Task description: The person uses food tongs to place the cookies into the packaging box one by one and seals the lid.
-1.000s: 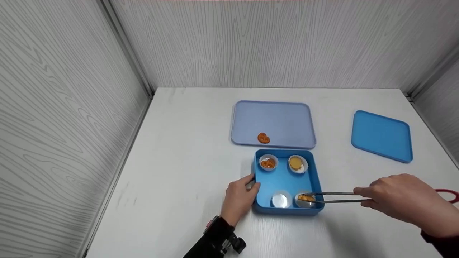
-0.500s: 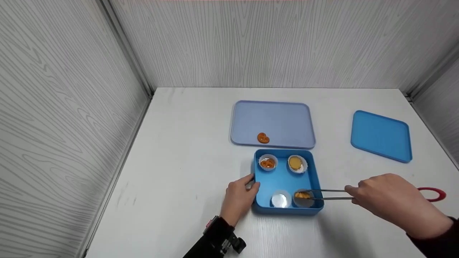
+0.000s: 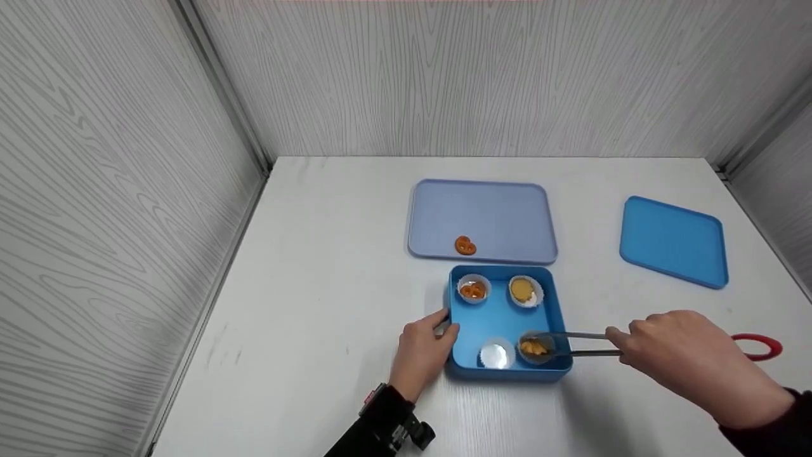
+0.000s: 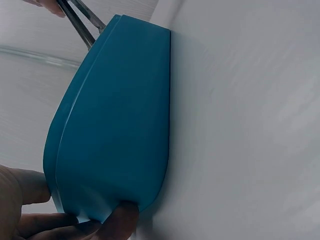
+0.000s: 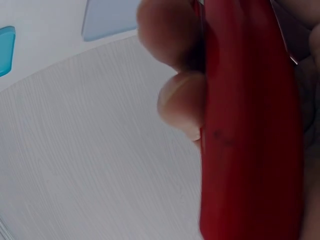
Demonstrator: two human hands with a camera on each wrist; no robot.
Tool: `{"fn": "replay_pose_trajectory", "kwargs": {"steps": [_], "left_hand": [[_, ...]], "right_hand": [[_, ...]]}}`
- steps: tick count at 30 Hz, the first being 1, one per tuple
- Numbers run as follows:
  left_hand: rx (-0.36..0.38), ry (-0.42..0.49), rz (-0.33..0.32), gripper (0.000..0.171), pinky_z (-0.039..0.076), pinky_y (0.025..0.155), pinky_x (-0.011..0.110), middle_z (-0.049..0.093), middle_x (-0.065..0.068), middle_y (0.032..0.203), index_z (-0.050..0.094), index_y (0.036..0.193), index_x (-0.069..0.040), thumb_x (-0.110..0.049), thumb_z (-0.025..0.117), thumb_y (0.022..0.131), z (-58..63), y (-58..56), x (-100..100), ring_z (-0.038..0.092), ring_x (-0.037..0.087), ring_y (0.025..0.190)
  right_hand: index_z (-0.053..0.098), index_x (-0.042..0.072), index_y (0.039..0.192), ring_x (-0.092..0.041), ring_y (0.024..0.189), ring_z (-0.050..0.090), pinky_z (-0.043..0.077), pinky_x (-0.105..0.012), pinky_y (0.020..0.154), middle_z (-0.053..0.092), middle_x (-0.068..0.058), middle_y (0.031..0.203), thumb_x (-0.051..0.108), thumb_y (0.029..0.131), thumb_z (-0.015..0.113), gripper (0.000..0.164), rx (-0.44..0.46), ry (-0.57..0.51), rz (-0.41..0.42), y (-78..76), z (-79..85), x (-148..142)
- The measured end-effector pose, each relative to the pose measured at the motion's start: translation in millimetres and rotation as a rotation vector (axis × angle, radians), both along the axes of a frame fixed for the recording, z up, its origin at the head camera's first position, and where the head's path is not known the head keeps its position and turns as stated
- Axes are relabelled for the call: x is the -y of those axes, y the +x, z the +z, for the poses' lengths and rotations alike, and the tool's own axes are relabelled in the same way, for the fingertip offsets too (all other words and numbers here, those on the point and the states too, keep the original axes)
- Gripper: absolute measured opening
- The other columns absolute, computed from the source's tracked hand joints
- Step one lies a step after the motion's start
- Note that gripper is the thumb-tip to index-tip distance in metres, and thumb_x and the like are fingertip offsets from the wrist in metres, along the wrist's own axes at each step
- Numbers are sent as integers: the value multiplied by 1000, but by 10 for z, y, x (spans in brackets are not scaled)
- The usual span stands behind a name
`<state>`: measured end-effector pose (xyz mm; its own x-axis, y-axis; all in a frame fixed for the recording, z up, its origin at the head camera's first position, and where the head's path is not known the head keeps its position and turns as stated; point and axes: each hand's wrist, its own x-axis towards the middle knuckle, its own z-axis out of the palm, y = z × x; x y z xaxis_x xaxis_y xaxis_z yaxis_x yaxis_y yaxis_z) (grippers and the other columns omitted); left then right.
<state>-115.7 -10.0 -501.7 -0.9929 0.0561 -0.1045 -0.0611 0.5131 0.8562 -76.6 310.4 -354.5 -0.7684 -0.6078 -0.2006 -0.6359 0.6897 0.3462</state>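
Note:
My left hand grips the left wall of a square blue box, thumb over the rim. In the left wrist view its fingers curl at a corner of the box. My right hand holds metal tongs with red handles. The tong tips reach over the box's right wall into a paper cup with yellow-brown snack pieces. A bare white cup sits beside it. At the box's far side are a cup of pretzels and a cup with a round cracker.
A pale lilac tray lies just behind the box, with one pretzel near its front edge. A flat blue tray or lid lies at the right. Wood-grain walls bound the white table at the back and sides.
My right hand and the tongs have moved a little left, and the snack in the tong tips is farther into the cup. The tong arms look slightly wider apart. My left hand stays put.

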Motion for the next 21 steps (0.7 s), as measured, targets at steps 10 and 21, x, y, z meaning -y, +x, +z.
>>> {"fn": "replay_pose_trajectory", "kwargs": {"steps": [10,21], "left_hand": [[-12,17,0,46,47,109,43,65,6,138,62,141,-8,-30,65,101,-10,20,9,55,24,134],[-1,6,6,46,47,109,43,65,6,138,63,141,-8,-31,66,101,0,7,5,56,24,134]], "right_hand": [[74,14,100,-10,48,42,44,-25,44,53,3,59,33,75,91,35,-9,-41,-71,28,70,-35],[75,14,98,-10,49,42,44,-26,43,52,5,59,30,73,91,33,-19,-75,-112,79,171,-52]]}}
